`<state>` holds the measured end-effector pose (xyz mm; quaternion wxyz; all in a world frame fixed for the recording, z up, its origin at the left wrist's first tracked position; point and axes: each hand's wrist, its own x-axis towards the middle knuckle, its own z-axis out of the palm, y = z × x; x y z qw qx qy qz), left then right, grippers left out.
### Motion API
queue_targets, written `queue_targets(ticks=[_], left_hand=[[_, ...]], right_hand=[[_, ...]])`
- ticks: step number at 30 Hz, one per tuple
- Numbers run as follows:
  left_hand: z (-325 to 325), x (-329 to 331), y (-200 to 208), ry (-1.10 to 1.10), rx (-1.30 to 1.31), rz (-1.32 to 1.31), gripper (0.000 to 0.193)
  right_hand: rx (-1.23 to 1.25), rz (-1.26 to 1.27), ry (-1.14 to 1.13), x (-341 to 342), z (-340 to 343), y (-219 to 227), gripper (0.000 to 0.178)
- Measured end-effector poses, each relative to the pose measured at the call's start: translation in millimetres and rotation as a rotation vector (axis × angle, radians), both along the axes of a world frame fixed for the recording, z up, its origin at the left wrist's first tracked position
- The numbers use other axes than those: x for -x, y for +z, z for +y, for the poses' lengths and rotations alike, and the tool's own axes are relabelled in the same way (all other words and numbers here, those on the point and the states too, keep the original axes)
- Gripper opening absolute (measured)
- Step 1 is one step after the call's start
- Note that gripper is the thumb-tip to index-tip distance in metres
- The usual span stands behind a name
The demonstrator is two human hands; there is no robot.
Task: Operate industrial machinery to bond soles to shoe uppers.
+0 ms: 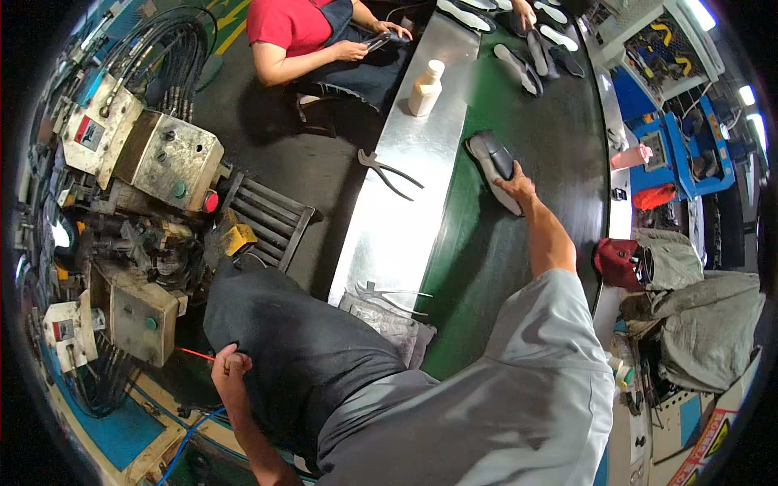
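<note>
My right hand (pixel 519 187) reaches out over the green conveyor belt (pixel 454 300). Its fingers are closed on a black and pale grey shoe upper (pixel 489 154), which lies on the belt. Down at the left, my left hand (pixel 231 362) is curled closed beside my dark trousers. A thin red stick (pixel 196 354) juts out of it toward the machine box; whatever else is in that fist is hidden. Between my hands, a pair of pincers (pixel 385 296) rests on a crumpled plastic bag (pixel 413 336) at the metal ledge. Another pair of pincers (pixel 391 172) lies farther up that ledge.
A worn machine (pixel 166 158) with buttons and hoses fills the left side, near a slatted stool (pixel 267 217). A white bottle (pixel 425 89) stands on the metal ledge (pixel 365 235). Several shoes (pixel 519 69) lie farther along the belt. Beyond the ledge sits a co-worker (pixel 292 40).
</note>
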<state>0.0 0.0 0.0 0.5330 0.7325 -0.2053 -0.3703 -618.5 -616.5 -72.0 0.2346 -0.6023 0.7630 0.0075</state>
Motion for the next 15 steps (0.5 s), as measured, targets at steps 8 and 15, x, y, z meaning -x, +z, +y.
queue_targets(ticks=[8,15], left_hand=[[-96.6,45.0,7.4,-0.103,0.103,0.122,0.030],[-206.3,80.2,31.8,-0.398,0.228,0.234,0.045]], right_hand=[[0.261,-0.633,-0.373,-47.2,111.8,-64.1,0.125],[0.004,-0.963,-0.324,-122.6,275.5,-12.9,0.107]])
